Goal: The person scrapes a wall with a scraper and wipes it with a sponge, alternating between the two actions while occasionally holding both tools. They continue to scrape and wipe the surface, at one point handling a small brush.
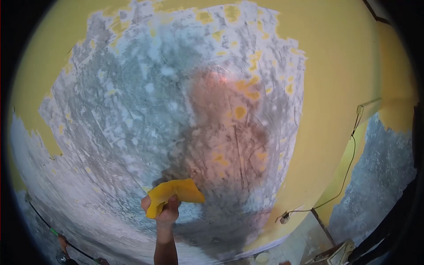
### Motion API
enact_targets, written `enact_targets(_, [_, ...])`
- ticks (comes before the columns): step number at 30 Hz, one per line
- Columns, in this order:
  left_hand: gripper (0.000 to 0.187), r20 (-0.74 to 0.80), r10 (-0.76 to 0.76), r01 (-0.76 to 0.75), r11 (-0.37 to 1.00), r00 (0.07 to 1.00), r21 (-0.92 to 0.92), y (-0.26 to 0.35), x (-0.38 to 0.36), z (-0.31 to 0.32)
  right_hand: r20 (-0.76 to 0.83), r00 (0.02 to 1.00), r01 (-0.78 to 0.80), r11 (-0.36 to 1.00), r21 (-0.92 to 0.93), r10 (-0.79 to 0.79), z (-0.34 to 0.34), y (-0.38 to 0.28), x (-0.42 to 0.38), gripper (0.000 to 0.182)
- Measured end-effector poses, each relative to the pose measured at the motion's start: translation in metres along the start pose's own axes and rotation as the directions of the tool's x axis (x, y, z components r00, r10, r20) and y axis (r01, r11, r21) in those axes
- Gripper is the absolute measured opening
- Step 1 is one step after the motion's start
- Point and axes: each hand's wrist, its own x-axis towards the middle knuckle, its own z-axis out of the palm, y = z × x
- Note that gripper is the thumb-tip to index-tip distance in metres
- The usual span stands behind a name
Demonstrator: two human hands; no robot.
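A hand rubs a wall with yellow paper.

At the far left, low down, a thin rod [48, 229] is partly seen. In the middle, one hand [162, 211], which one I cannot tell, grips a folded yellow sheet [174, 193] pressed on the scraped grey wall [132, 110]. To the right, a wire [344, 172] hangs on yellow paint.

Scraped wall [132, 110] lies bare above and left of the yellow scraper [176, 192]. To its right, a dangling cable [346, 170] and socket [285, 217] obstruct the wall.
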Motion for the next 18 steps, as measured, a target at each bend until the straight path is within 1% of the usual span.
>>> enact_targets(1, [0.013, 0.025, 0.019, -0.02, 1.0, 0.999, 0.02, 0.001, 0.001, -0.001, -0.073, 0.995, 0.063, 0.997, -0.047, -0.066, 0.019, 0.002, 0.037, 0.028])
enact_targets(2, [0.012, 0.04, 0.055, -0.057, 0.997, 0.998, 0.053, 0.001, 0.002, -0.002, 0.04, 0.999, -0.007, 1.0, -0.014, 0.007, -0.03, -0.026, 0.057, 0.03])
enact_targets(3, [0.013, 0.054, 0.092, -0.097, 0.991, 0.994, 0.087, 0.001, 0.002, -0.003, 0.047, 0.999, 0.004, 0.998, 0.069, -0.008, -0.091, -0.059, 0.062, 0.031])
enact_targets(4, [0.013, 0.069, 0.13, -0.138, 0.983, 0.989, 0.121, 0.0, 0.001, -0.006, 0.01, 0.998, -0.059, 0.971, 0.231, 0.059, -0.096, -0.073, 0.078, 0.033])
enact_targets(5, [0.019, 0.146, 0.143, -0.169, 0.968, 0.979, 0.184, -0.005, -0.005, -0.015, -0.052, 0.998, -0.008, 0.98, 0.201, 0.019, -0.129, -0.101, 0.078, 0.032])
enact_targets(6, [0.026, 0.22, 0.153, -0.205, 0.949, 0.963, 0.24, -0.012, -0.014, -0.029, -0.104, 0.994, -0.001, 0.932, 0.362, 0.042, -0.178, -0.141, 0.057, 0.031])
enact_targets(7, [0.026, 0.239, 0.154, -0.215, 0.943, 0.959, 0.255, -0.014, -0.016, -0.03, -0.245, 0.967, 0.167, 0.894, 0.416, -0.067, -0.214, -0.176, 0.034, 0.028])
enact_targets(8, [0.026, 0.258, 0.156, -0.226, 0.936, 0.953, 0.271, -0.016, -0.018, -0.032, -0.402, 0.914, 0.249, 0.864, 0.438, -0.059, -0.23, -0.209, 0.013, 0.024])
enact_targets(9, [0.021, 0.235, 0.15, -0.208, 0.947, 0.96, 0.246, -0.015, -0.014, -0.028, -0.424, 0.904, 0.256, 0.864, 0.434, -0.055, -0.258, -0.245, -0.015, 0.024])
enact_targets(10, [0.015, 0.219, 0.142, -0.19, 0.957, 0.965, 0.22, -0.014, -0.012, -0.026, -0.374, 0.907, 0.337, 0.868, 0.365, -0.195, -0.272, -0.266, -0.029, 0.028])
enact_targets(11, [0.015, 0.218, 0.149, -0.195, 0.958, 0.965, 0.21, -0.014, -0.011, -0.026, -0.645, 0.634, 0.665, 0.726, 0.174, -0.427, -0.265, -0.278, -0.045, 0.025])
enact_targets(13, [0.015, 0.207, 0.164, -0.205, 0.959, 0.964, 0.194, -0.015, -0.011, -0.025, -0.706, 0.596, 0.684, 0.702, 0.198, -0.382, -0.24, -0.268, -0.034, 0.021])
enact_targets(14, [0.015, 0.238, 0.158, -0.209, 0.956, 0.958, 0.206, -0.015, -0.009, -0.025, -0.735, 0.576, 0.693, 0.69, 0.208, -0.358, -0.236, -0.259, -0.026, 0.019])
enact_targets(15, [0.015, 0.276, 0.145, -0.209, 0.953, 0.95, 0.218, -0.013, -0.009, -0.028, -0.701, 0.605, 0.683, 0.699, 0.212, -0.378, -0.25, -0.249, -0.03, 0.019])
enact_targets(16, [0.015, 0.314, 0.136, -0.214, 0.949, 0.94, 0.23, -0.011, -0.007, -0.03, -0.672, 0.58, 0.685, 0.723, 0.096, -0.46, -0.266, -0.24, -0.039, 0.015])
enact_targets(17, [0.015, 0.32, 0.122, -0.202, 0.952, 0.939, 0.228, -0.01, -0.006, -0.029, -0.677, 0.608, 0.636, 0.764, 0.103, -0.415, -0.238, -0.223, -0.03, 0.014])
enact_targets(18, [0.015, 0.326, 0.107, -0.189, 0.954, 0.939, 0.232, -0.007, -0.006, -0.029, -0.68, 0.632, 0.589, 0.801, 0.109, -0.372, -0.187, -0.196, -0.02, 0.013])
